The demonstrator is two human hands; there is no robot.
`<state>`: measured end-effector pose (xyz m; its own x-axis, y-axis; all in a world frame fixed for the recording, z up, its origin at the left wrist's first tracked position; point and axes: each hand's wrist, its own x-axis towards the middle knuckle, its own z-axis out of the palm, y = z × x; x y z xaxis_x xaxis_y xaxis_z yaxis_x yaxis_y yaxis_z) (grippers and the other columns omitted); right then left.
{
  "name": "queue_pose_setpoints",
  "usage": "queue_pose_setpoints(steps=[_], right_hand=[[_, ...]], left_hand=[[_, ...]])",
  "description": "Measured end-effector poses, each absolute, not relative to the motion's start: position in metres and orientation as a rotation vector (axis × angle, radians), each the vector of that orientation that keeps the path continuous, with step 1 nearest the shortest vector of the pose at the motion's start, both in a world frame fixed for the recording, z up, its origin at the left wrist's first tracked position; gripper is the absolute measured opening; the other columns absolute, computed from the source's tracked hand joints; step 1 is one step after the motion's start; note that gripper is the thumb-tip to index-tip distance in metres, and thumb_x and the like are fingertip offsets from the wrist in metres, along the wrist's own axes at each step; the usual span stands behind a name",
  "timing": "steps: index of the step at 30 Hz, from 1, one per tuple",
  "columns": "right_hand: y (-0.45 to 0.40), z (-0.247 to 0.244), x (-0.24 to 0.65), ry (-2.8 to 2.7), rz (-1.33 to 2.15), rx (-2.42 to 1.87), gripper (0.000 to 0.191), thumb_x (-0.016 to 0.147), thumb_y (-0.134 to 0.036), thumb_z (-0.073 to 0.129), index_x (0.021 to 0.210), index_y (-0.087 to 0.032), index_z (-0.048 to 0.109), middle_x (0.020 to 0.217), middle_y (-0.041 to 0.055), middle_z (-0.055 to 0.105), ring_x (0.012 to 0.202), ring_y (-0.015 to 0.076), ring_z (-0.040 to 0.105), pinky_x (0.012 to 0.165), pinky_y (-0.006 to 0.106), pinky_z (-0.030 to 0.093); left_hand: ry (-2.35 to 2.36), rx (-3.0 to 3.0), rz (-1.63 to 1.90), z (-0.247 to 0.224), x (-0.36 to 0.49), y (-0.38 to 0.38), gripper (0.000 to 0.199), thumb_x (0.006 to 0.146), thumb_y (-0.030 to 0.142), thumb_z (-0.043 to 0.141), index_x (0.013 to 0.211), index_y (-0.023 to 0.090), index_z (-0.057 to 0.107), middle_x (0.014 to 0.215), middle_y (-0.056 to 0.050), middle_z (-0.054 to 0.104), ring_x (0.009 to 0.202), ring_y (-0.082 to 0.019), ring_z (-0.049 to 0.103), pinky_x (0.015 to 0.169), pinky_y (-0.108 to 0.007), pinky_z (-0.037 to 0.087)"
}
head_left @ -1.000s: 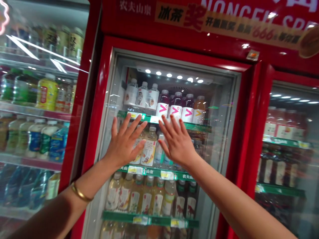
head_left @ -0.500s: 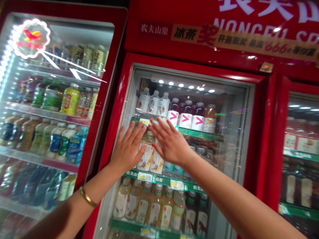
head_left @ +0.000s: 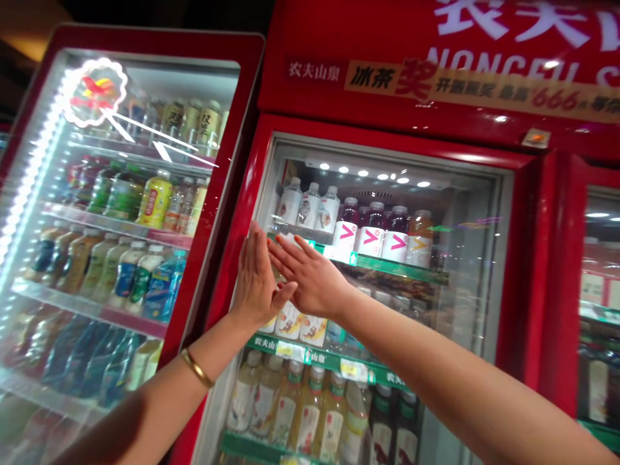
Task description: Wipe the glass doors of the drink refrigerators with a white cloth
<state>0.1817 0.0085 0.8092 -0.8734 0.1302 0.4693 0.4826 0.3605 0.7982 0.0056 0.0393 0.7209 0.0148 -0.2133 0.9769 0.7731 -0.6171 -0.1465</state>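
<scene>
We find the upright glass door of a red drinks cooler (head_left: 465, 323) straight ahead, its long axis vertical, with both hands spread flat at it; from this view we cannot tell whether the palms actually touch the pane. The left hand (head_left: 256, 278) stands fingers up, nearer the door's left edge. The right hand (head_left: 312, 281) slants toward 10 o'clock, its fingers reaching just beside the left thumb. Neither grip is clenched: both are released, fingers open, grasping nothing. A slim gold bangle (head_left: 197, 368) circles the left forearm.

Behind the glass, at 6 o'clock from the hands, white-labelled plastic bottles (head_left: 295, 329) sit on a shelf edged with a green price strip (head_left: 310, 354). At 1 o'clock stand dark purple juice bottles with pink chevrons (head_left: 371, 236). At 12 o'clock a red header panel with white lettering (head_left: 411, 77) tops the door. At 9 o'clock a second brightly lit, red-framed cooler (head_left: 145, 35) stands alongside, and at 3 o'clock a third red-framed door (head_left: 562, 290) begins.
</scene>
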Motion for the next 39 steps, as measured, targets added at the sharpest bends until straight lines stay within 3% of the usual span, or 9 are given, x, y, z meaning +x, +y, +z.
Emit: queue_pose_setpoints(steps=[4, 8, 15, 19, 22, 26, 29, 35, 39], right_hand=[[0.006, 0.835, 0.205, -2.107, -1.471, -0.711, 0.069, 0.113, -0.047, 0.035, 0.175, -0.019, 0.026, 0.185, 0.0070, 0.025, 0.174, 0.0248, 0.017, 0.144, 0.054, 0.015], [0.013, 0.875, 0.166, -1.920, -1.386, -0.844, 0.071, 0.112, -0.042, 0.032, 0.175, -0.010, 0.026, 0.186, 0.0137, 0.019, 0.174, 0.0317, 0.013, 0.143, 0.060, 0.009], [0.011, 0.800, 0.177, -2.352, -1.552, -0.477, 0.073, 0.111, -0.044, 0.038, 0.177, -0.019, 0.021, 0.183, 0.0049, 0.030, 0.173, 0.0240, 0.020, 0.144, 0.052, 0.018], [0.012, 0.858, 0.200, -1.937, -1.387, -0.827, 0.076, 0.112, -0.045, 0.030, 0.179, -0.018, 0.009, 0.186, 0.0096, 0.017, 0.174, 0.0330, 0.012, 0.142, 0.065, 0.010], [0.012, 0.883, 0.164, -1.839, -1.340, -0.930, 0.073, 0.112, -0.043, 0.028, 0.177, -0.011, 0.019, 0.187, 0.0124, 0.016, 0.174, 0.0348, 0.008, 0.143, 0.064, 0.006], [0.005, 0.818, 0.145, -2.203, -1.502, -0.751, 0.068, 0.113, -0.041, 0.032, 0.175, -0.015, 0.027, 0.187, 0.0043, 0.020, 0.175, 0.0267, 0.010, 0.145, 0.053, 0.009], [-0.008, 0.775, 0.207, -2.288, -1.525, -0.726, 0.067, 0.114, -0.046, 0.028, 0.177, -0.021, 0.023, 0.186, 0.0017, 0.021, 0.174, 0.0225, 0.011, 0.145, 0.052, 0.013], [-0.016, 0.828, 0.326, -1.555, -1.275, -1.220, 0.078, 0.114, -0.051, 0.021, 0.178, -0.017, -0.006, 0.188, 0.0131, 0.005, 0.174, 0.0380, 0.005, 0.138, 0.075, 0.011], [-0.017, 0.768, 0.291, -1.738, -1.357, -1.105, 0.080, 0.113, -0.045, 0.031, 0.178, -0.017, -0.007, 0.188, 0.0107, 0.011, 0.174, 0.0362, 0.007, 0.140, 0.068, 0.017]], left_hand=[[-0.602, -1.613, -1.722, 0.717, 0.005, 0.040, 0.116, 0.096, 0.093, 0.031, 0.177, 0.023, -0.012, 0.186, -0.019, -0.007, 0.175, -0.035, 0.001, 0.140, -0.063, 0.018], [-0.584, -1.570, -1.808, 0.717, 0.004, 0.038, 0.112, 0.096, 0.094, 0.022, 0.177, 0.025, -0.015, 0.186, -0.016, -0.014, 0.175, -0.035, -0.008, 0.140, -0.067, 0.009], [-0.614, -1.534, -1.832, 0.714, 0.003, 0.035, 0.105, 0.097, 0.091, 0.014, 0.178, 0.028, -0.008, 0.187, -0.017, -0.005, 0.175, -0.037, -0.004, 0.139, -0.070, 0.011], [-0.621, -1.583, -1.747, 0.715, 0.005, 0.032, 0.101, 0.099, 0.089, 0.016, 0.178, 0.030, -0.008, 0.187, -0.017, -0.001, 0.175, -0.035, -0.002, 0.139, -0.070, 0.012], [-0.631, -1.558, -1.729, 0.715, 0.005, 0.031, 0.099, 0.100, 0.087, 0.015, 0.178, 0.029, -0.007, 0.187, -0.016, -0.001, 0.175, -0.035, -0.001, 0.139, -0.070, 0.011], [-0.580, -1.523, -1.767, 0.717, 0.002, 0.030, 0.094, 0.103, 0.083, 0.014, 0.178, 0.030, 0.001, 0.188, -0.013, 0.004, 0.175, -0.034, 0.004, 0.140, -0.066, 0.010], [-0.595, -1.580, -1.703, 0.719, 0.002, 0.031, 0.088, 0.105, 0.080, 0.017, 0.179, 0.033, 0.004, 0.188, -0.010, 0.008, 0.175, -0.032, 0.006, 0.141, -0.065, 0.009], [-0.659, -1.734, -1.383, 0.724, 0.007, 0.036, 0.085, 0.106, 0.075, 0.041, 0.177, 0.043, 0.010, 0.186, -0.001, 0.020, 0.175, -0.032, 0.010, 0.141, -0.065, 0.006], [-0.719, -1.747, -1.387, 0.726, 0.008, 0.034, 0.080, 0.106, 0.061, 0.055, 0.176, 0.041, 0.022, 0.185, 0.000, 0.022, 0.174, -0.034, 0.014, 0.141, -0.066, 0.006]])
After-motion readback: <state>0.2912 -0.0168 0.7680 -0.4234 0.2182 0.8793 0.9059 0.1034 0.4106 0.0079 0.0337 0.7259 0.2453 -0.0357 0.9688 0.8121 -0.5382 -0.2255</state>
